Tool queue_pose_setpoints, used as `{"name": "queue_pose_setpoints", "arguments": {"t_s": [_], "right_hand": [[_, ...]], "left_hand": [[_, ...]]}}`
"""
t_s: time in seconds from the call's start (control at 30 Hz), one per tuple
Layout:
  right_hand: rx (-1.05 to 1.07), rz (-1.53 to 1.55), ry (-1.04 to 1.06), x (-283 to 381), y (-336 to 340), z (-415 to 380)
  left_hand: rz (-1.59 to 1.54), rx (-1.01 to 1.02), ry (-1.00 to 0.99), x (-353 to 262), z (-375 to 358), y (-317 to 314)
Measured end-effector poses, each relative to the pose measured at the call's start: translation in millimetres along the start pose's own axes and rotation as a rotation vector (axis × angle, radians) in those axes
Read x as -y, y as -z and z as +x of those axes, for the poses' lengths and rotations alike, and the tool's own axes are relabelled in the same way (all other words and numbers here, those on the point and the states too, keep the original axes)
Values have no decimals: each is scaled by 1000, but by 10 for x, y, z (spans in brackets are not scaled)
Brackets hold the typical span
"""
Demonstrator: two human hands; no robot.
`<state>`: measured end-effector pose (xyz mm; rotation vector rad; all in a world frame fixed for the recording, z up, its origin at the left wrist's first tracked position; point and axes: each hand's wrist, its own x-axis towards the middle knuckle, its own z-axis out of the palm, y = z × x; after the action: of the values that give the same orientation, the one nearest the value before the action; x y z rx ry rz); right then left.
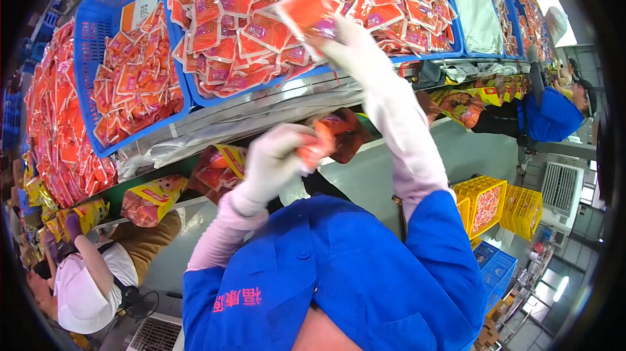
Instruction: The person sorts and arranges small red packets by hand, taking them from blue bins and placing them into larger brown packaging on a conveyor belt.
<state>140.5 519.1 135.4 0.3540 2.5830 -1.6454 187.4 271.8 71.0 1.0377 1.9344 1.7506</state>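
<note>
My right hand (345,41), in a white glove, holds a red sachet (306,12) above the large blue basket (195,90) heaped with similar red sachets. My left hand (277,155), also gloved in white, is closed on a small red packet (316,146), blurred by motion, over the green conveyor belt. Behind that packet a red-brown bag (347,132) lies on the belt. Further left on the belt are a yellow and red bag (222,165) and another bag (153,200).
A smaller blue basket (98,116) of sachets stands left of the large one. A co-worker in white (85,282) is at lower left, another in blue (554,113) at right. Yellow crates (521,211) with sachets stand at lower right.
</note>
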Motion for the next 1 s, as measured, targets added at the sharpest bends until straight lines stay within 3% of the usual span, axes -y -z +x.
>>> {"name": "queue_pose_setpoints", "arguments": {"t_s": [0.07, 0.1, 0.17, 0.2, 0.23, 0.27, 0.3, 0.37, 0.4, 0.43, 0.53, 0.63, 0.67, 0.7, 0.73, 0.8, 0.83, 0.87, 0.9, 0.97, 1.0], "right_hand": [[-20, 83, 27, -286, 129, -427], [-25, 177, 18, -378, 50, -618], [219, 22, -138, -441, -72, -951], [223, -181, 44, -398, -193, -1095], [259, -371, 257, -831, -360, -1096], [316, -485, 168, -982, -528, -1126], [505, -789, -14, -819, -660, -1046], [722, -1084, -190, -1141, -1192, -818], [712, -1110, -109, -1625, -1567, -715], [690, -1068, -169, -1832, -1731, -609], [828, -1056, -195, -1599, -1765, -478], [1060, -988, -287, -1196, -1823, -422], [1113, -1074, -122, -742, -1658, -383], [910, -963, -55, -175, -1440, -358], [716, -958, 88, 167, -1290, -234], [107, -801, 191, 54, -1117, 289], [18, -736, -87, 370, -1118, 489], [-334, -1076, 219, -125, -1146, 832], [-348, -1082, 217, -455, -1314, 1131], [-295, -1205, -119, -858, -1455, 1514], [-238, -1193, -128, -781, -1494, 1484]], "left_hand": [[434, 93, -288, 134, 89, -381], [662, 227, -316, 303, 100, -497], [932, 402, -110, 486, -21, -518], [941, 454, -101, 580, -82, -424], [947, 454, -96, 582, -125, -310], [1001, 484, -145, 553, -179, -189], [1057, 510, -192, 532, -216, -96], [1033, 317, -325, 710, -244, -87], [1015, 342, -351, 681, -226, -68], [990, 372, -379, 642, -251, -67], [972, 340, -456, 702, -471, -44], [881, 332, -321, 636, -556, 398], [796, 243, -321, 546, -512, 623], [711, 158, -321, 449, -450, 889], [827, 92, -280, 400, -371, 1217], [816, -199, -112, 503, -226, 1905], [879, -298, -10, 768, -98, 2243], [1087, -380, 38, 1092, 28, 2578], [1292, -462, 84, 1406, 141, 2866], [1514, -264, 423, 1818, 337, 3205], [1514, -166, 548, 2126, 323, 3244]]}}
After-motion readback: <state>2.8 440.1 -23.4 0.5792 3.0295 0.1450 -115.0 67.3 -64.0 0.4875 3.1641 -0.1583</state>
